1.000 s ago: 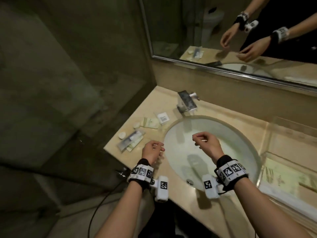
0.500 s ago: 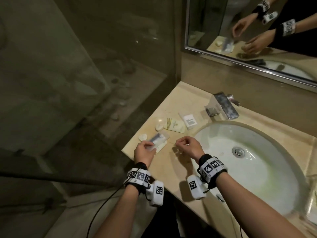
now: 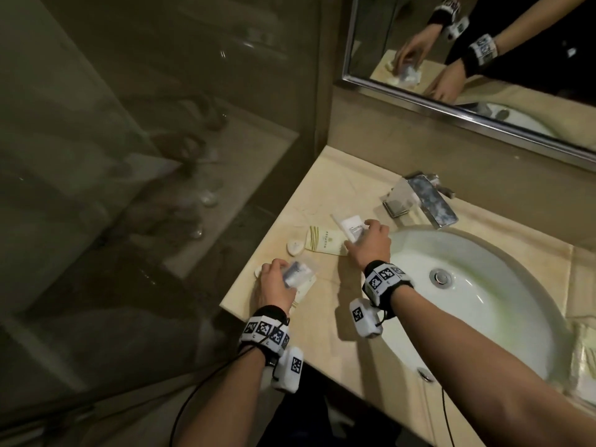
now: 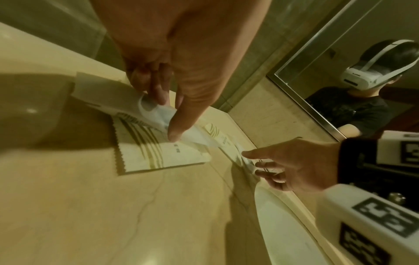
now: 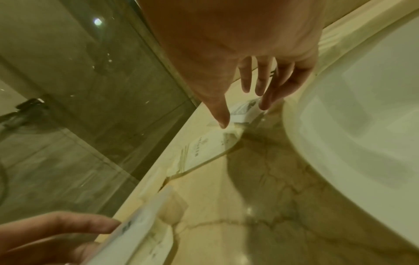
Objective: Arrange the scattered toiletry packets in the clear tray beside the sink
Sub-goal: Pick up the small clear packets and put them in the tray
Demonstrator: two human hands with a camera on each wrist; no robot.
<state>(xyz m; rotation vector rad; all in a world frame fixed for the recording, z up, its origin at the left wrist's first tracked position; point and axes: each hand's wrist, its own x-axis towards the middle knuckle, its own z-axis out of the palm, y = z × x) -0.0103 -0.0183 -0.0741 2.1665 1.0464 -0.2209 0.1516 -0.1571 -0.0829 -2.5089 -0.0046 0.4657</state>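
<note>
- Five toiletry items show on the beige marble bench (image 3: 322, 304) left of the sink (image 3: 483, 304): two cream sachets with green stripes, one clear-wrapped packet, one white labelled packet and at least two small round soaps.
- The left hand (image 3: 274, 290) is at the bench's front-left corner. Its grip is closed on the clear-wrapped packet (image 3: 295, 273), pinched between thumb and fingers and lifted slightly off the striped sachet (image 4: 156, 154) lying flat beneath it.
- One round soap (image 3: 259, 271) lies just beside the left hand, partly hidden by it.
- The right hand (image 3: 369, 245) reaches toward the faucet (image 3: 419, 201). Its grip is relaxed and spread, fingers extended, with the fingertips (image 5: 263, 105) coming down on the white labelled packet (image 3: 351, 225); whether they press it firmly I cannot tell.
- The second striped sachet (image 3: 324, 241) lies flat just left of the right hand, its edge under the palm.
- The other round soap (image 3: 295, 246) sits touching that sachet's left edge.
- The clear tray is not clearly visible in these views.
</note>
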